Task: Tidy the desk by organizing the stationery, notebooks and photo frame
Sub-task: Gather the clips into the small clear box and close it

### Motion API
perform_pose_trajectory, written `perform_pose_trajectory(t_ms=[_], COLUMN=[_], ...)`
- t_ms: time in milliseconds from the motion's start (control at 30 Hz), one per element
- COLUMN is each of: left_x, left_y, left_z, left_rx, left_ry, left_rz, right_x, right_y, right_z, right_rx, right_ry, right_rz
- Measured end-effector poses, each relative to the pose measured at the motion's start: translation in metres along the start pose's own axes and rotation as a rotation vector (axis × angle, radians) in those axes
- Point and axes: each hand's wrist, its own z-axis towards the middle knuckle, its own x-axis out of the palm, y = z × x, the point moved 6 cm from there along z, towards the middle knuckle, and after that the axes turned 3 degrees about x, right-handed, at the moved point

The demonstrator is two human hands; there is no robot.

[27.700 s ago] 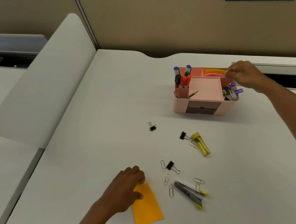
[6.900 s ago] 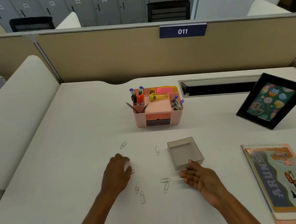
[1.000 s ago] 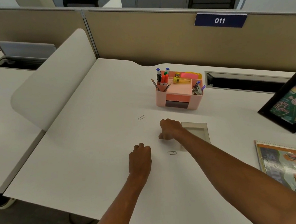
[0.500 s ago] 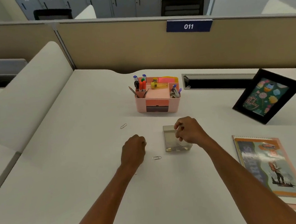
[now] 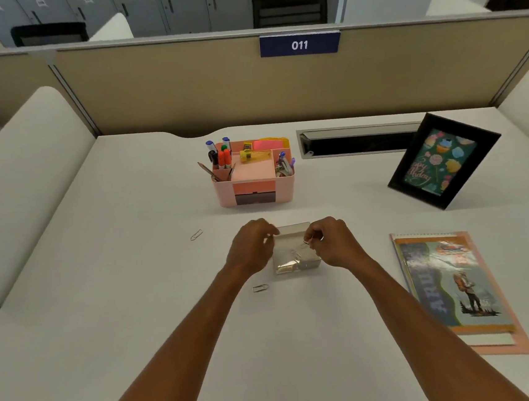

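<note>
An office cubicle: a beige partition carries a blue sign reading 011, with grey lockers behind it. A white counter (image 5: 138, 309) fills the view from above. Two bare forearms reach in from the bottom edge to a small clear box (image 5: 292, 230) at the centre of the counter.

The right hand (image 5: 333, 243) hovers over the box's right side, thumb and forefinger clamped on a pinched clip (image 5: 307, 241) just above the opening. The left hand (image 5: 250, 246) is at the box's left rim with its fingers curled. Whether they grip the rim or hold more clips cannot be told. Several boxed clips (image 5: 294, 259) lie at the bottom of the box.

The step in hand appears to be gathering scattered paper clips into the box. Two are loose on the counter: a near clip (image 5: 260, 287) just in front of the box, and a far clip (image 5: 196, 235) off to the left. The next move probably means letting the pinched clip drop, then picking up these thin, flat wires with a fine fingertip pinch.

Behind the box, a pink organiser (image 5: 220, 195) holds markers (image 5: 220, 156) in its left compartment. A yellow tool (image 5: 254, 155) and sticky notes (image 5: 270, 143) sit at its back, and small metal items on the right. A black photo frame (image 5: 443, 159) leans upright at far right, and notebooks (image 5: 453, 292) lie flat in front of it.
</note>
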Motion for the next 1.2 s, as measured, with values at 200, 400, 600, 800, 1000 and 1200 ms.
perform_pose_trajectory(t_ms=[200, 400, 600, 800, 1000, 1200], left_x=[-0.040, -0.046, -0.049, -0.049, -0.054, -0.054], left_y=[0.113, 0.149, 0.144, 0.147, 0.157, 0.104], left_z=[-0.043, -0.040, -0.022, -0.011, 0.000, 0.017], left_rx=[-0.438, -0.524, -0.424, -0.386, -0.501, -0.255], left_ry=[-0.266, -0.177, -0.178, -0.076, 0.086, 0.014], left_rz=[0.108, 0.302, 0.396, 0.403, 0.347, 0.024], right_x=[0.012, 0.021, 0.008, 0.034, 0.112, 0.120], right_y=[0.010, 0.020, 0.023, 0.041, 0.062, 0.063], right_z=[0.012, 0.020, 0.014, -0.016, -0.049, -0.052], right_rx=[-0.010, -0.048, -0.100, -0.185, -0.255, -0.252], right_ry=[0.077, 0.152, 0.067, 0.108, 0.313, 0.195], right_rz=[-0.203, -0.433, -0.337, -0.040, -0.411, -0.483])
